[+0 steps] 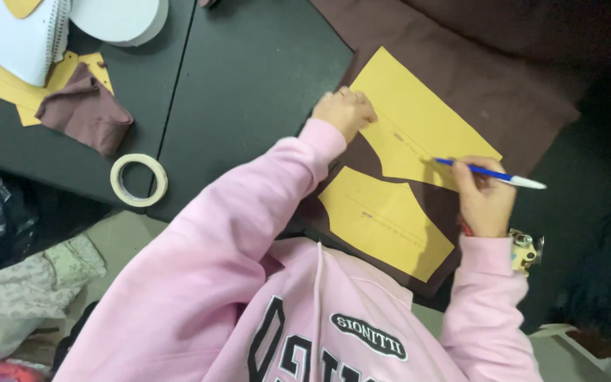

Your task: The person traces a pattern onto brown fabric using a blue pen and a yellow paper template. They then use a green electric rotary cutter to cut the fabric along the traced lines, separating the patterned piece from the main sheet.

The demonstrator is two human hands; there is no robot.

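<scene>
oval black patch [368, 335] on sweatshirt

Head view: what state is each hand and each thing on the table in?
left hand: pressed flat on upper yellow pattern piece
right hand: gripping blue pen, tip on upper piece
lower yellow pattern piece: flat on brown fabric
tape roll: lying flat, untouched

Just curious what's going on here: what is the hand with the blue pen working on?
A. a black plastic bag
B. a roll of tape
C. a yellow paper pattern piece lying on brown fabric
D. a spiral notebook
C: the right hand holds the blue pen with its tip on the yellow paper pattern piece, which lies on the brown fabric.
</scene>
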